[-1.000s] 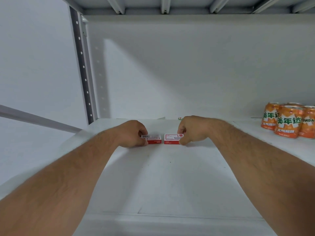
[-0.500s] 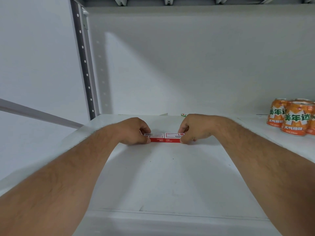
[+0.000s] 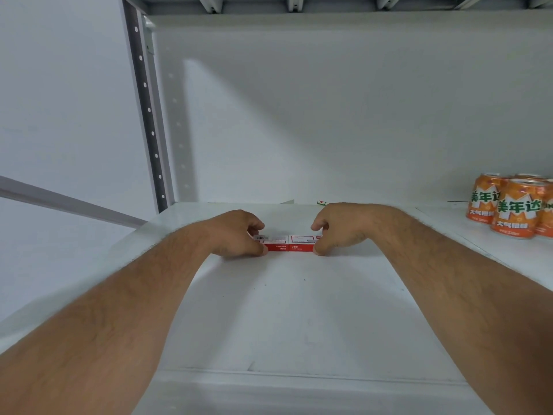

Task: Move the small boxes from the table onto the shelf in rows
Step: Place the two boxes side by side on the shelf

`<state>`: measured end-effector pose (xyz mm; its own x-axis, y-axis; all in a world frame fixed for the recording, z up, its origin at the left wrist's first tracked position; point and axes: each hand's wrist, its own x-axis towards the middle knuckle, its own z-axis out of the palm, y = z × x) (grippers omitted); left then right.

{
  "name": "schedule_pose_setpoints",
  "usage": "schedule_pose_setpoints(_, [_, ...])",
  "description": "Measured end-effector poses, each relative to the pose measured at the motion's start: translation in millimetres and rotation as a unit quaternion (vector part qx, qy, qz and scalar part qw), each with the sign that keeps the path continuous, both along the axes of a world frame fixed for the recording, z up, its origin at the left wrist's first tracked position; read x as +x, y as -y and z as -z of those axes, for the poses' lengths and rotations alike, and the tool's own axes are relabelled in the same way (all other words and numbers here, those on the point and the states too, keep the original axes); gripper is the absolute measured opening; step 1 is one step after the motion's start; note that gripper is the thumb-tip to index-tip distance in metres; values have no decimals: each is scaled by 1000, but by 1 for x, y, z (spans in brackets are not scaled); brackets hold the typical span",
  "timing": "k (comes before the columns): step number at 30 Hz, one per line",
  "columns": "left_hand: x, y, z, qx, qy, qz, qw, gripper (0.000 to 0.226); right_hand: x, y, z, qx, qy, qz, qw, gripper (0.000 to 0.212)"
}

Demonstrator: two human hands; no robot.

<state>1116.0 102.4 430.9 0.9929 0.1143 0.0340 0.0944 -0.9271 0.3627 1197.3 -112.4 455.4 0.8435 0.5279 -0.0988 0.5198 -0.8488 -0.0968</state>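
- Two small boxes sit side by side on the white shelf (image 3: 299,310), end to end and touching, so they make one short row well back from the front edge.
- The left box (image 3: 275,242) is flat and low, with a white top and a red front side. A little barcode shows on its top near the left end, and small white print runs along the red side; the print is too small to read.
- The right box (image 3: 302,242) looks the same: white top with a thin red outline drawn on it, red front side with small white print.
- The left hand (image 3: 236,233) holds the outer end of the left box, fingers curled over the top and the thumb low against the front corner.
- The right hand (image 3: 338,229) holds the outer end of the right box in the same way, fingers bent over the top, thumb down at the front corner by the shelf.
- Both forearms reach in from the near edge, one on each side of the boxes.
- A cluster of orange cans (image 3: 514,205) with green lettering stands at the far right of the shelf, well apart from the boxes.
- A grey upright post (image 3: 146,109) with a line of holes rises at the left back corner.
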Motion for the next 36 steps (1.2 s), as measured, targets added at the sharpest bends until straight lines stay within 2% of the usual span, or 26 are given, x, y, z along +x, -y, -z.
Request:
schedule_pose_setpoints(2, [-3,0,-2,3,-8,-9,1000,73,-3,1,-2,-10,8,6,1000,72])
schedule_pose_setpoints(6, [-15,-2,-9,22,-13,-28,999,80,-20,9,-9,4,9,11,1000,66])
schedule_pose_setpoints(10, [-37,4,-13,106,-10,-35,994,78,-43,17,-8,19,29,7,999,71])
schedule_pose_setpoints(14, [-68,19,-14,157,-12,-56,986,76,-77,14,-4,7,56,-26,998,77])
schedule_pose_setpoints(21, [-140,63,-10,238,4,-144,960,72,-138,14,4,31,125,-118,985,73])
schedule_pose_setpoints(36, [-349,152,24,231,-50,-352,906,69,-295,42,32,72,120,-325,935,72])
